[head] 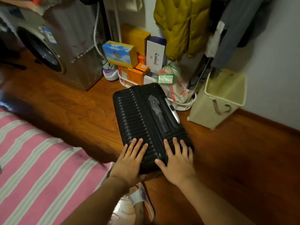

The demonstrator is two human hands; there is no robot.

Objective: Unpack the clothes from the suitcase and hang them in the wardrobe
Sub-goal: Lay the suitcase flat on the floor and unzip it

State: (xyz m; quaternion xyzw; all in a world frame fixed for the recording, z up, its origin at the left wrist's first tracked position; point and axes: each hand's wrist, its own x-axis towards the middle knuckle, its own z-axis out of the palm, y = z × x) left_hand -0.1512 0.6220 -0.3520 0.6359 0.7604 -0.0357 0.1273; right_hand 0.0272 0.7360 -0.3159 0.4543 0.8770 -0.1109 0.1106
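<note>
From the head camera we see the black suitcase (146, 120) shut and lying on the wooden floor (68, 111), and we take it as our landmark. Our left hand (131, 161) lies flat on its near end, fingers straight and spread, pressing rather than gripping. Our right hand (177, 159) lies just beside it on the same end, equally flat and holding nothing. Beyond the suitcase's far end stand stacked boxes (128, 57); to its far right is a pale laundry basket (217, 98), with a yellow padded jacket (180, 26) hanging above. To its left sit a washing machine (53, 46) and, nearer us, a pink striped bed (40, 168). We judge the task barely begun: the case is unopened, no clothes are out, and unpacking and hanging all remain.
</note>
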